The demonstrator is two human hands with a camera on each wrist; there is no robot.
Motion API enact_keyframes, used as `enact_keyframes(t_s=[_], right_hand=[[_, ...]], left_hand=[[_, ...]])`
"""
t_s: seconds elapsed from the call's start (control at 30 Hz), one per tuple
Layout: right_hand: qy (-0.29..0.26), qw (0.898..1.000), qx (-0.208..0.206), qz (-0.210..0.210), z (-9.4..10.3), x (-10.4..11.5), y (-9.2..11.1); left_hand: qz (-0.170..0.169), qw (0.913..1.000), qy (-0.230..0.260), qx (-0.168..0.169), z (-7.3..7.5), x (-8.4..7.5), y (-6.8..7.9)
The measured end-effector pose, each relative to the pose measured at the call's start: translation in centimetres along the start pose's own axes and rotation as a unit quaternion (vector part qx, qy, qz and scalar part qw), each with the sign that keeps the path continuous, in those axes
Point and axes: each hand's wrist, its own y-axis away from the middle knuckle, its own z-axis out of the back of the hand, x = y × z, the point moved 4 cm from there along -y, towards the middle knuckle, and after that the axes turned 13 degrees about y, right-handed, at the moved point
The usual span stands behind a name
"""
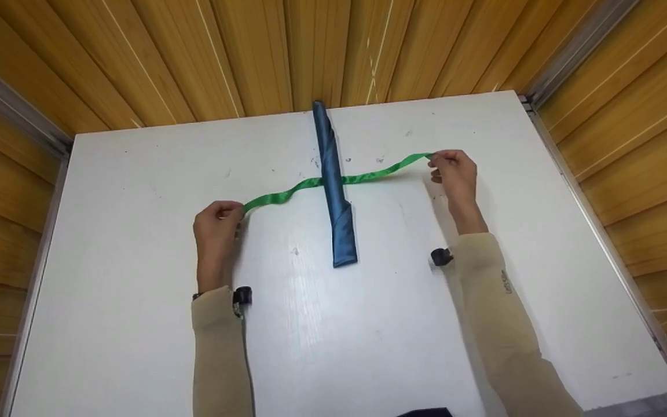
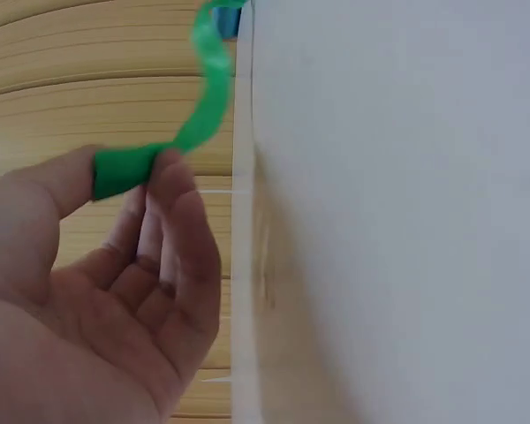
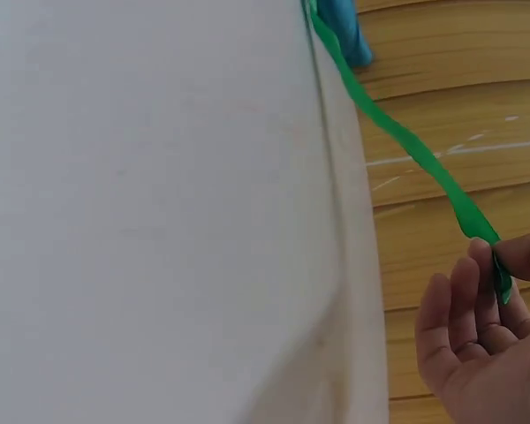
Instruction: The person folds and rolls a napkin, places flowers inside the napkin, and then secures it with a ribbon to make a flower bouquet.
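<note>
A green ribbon (image 1: 278,197) runs across the white table, passing beneath a rolled dark-blue satin cloth (image 1: 339,223). My left hand (image 1: 216,226) pinches one end of the ribbon between thumb and forefinger; in the left wrist view a short green tail (image 2: 124,170) lies over the thumb. On the other side, my right hand (image 1: 455,176) pinches the opposite end, with a small tail (image 3: 503,281) hanging past the fingers in the right wrist view. The blue roll lies lengthwise, its narrow end toward the back edge and its wider flat end nearer me. The ribbon's middle is hidden under it.
The white table (image 1: 136,324) meets wood-patterned panels (image 1: 264,58) at the back, with more panels on both sides. Metal frame strips (image 1: 594,214) border the sides. A small black device (image 1: 243,295) sits at each wrist, and a dark object (image 1: 426,413) shows at the bottom edge.
</note>
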Motion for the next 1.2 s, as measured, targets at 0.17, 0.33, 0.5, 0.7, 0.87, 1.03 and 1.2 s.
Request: enact_keyframes(t_s=[0.17, 0.33, 0.5, 0.7, 0.87, 1.03, 1.2], right_hand=[[-0.02, 0.998, 0.007, 0.054, -0.8, 3.5, 0.0], [-0.021, 0.995, 0.026, 0.092, -2.1, 6.6, 0.3], [-0.014, 0.991, 0.05, 0.125, -3.8, 9.4, 1.6], [-0.003, 0.977, 0.085, 0.196, -6.4, 12.2, 3.6], [0.01, 0.962, 0.118, 0.247, -8.8, 13.9, 5.4], [0.025, 0.95, 0.152, 0.273, -11.1, 14.6, 7.1], [0.056, 0.936, 0.187, 0.293, -13.4, 14.4, 8.7]], left_hand=[[0.015, 0.996, 0.084, -0.029, 0.3, 0.7, -0.4], [0.048, 0.9911, 0.122, -0.025, 0.3, 1.3, -0.7], [0.07, 0.9878, 0.138, -0.02, 0.4, 1.7, -0.7], [0.083, 0.9827, 0.165, -0.018, 0.7, 1.9, -0.6], [0.087, 0.9809, 0.172, -0.022, 1.1, 2.0, -0.6], [0.093, 0.9812, 0.167, -0.022, 1.1, 2.0, -0.6], [0.082, 0.9848, 0.152, -0.018, 1.1, 2.1, -0.7]])
